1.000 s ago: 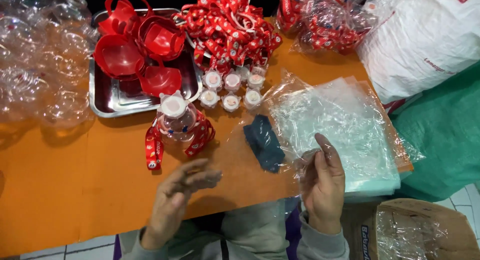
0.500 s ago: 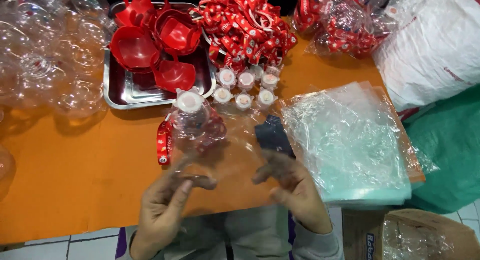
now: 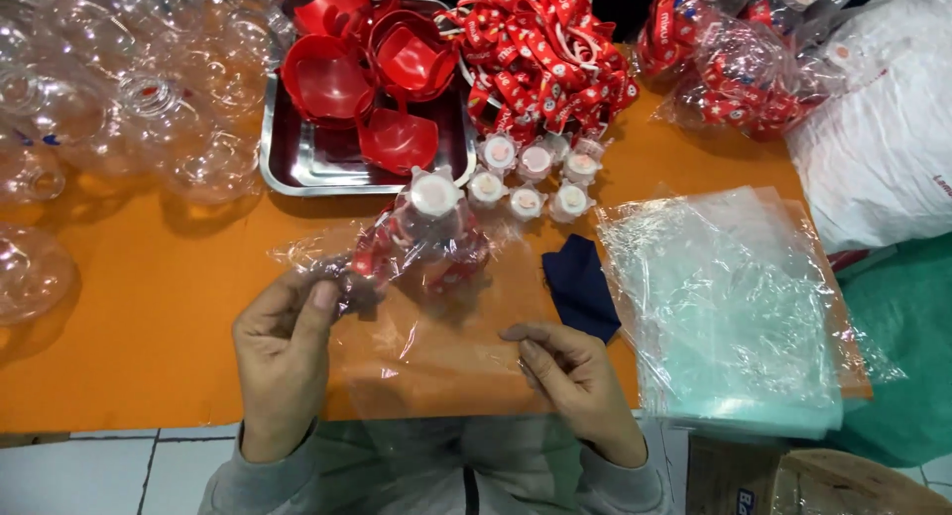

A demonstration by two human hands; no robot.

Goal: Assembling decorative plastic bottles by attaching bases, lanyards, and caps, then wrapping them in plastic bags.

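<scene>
My left hand (image 3: 283,346) and my right hand (image 3: 575,376) each pinch an edge of a clear plastic bag (image 3: 436,327) stretched flat over the orange table (image 3: 149,307). The bag's far end reaches a clear bottle (image 3: 433,228) with a white cap and a red lanyard; whether the bottle lies inside the bag or under it cannot be told. A dark blue cloth (image 3: 580,287) sits just beyond my right hand.
A steel tray (image 3: 317,168) holds red cups. Several white caps (image 3: 535,178) stand beside it, red lanyards (image 3: 545,59) behind. Clear round bottles (image 3: 119,99) crowd the left. A stack of clear bags (image 3: 734,307) lies right, packed bottles (image 3: 744,69) and a white sack (image 3: 883,148) beyond.
My right hand left the stack of bags with a clear bag. Both hands now hold it spread out, its far end at the bottle with the lanyard.
</scene>
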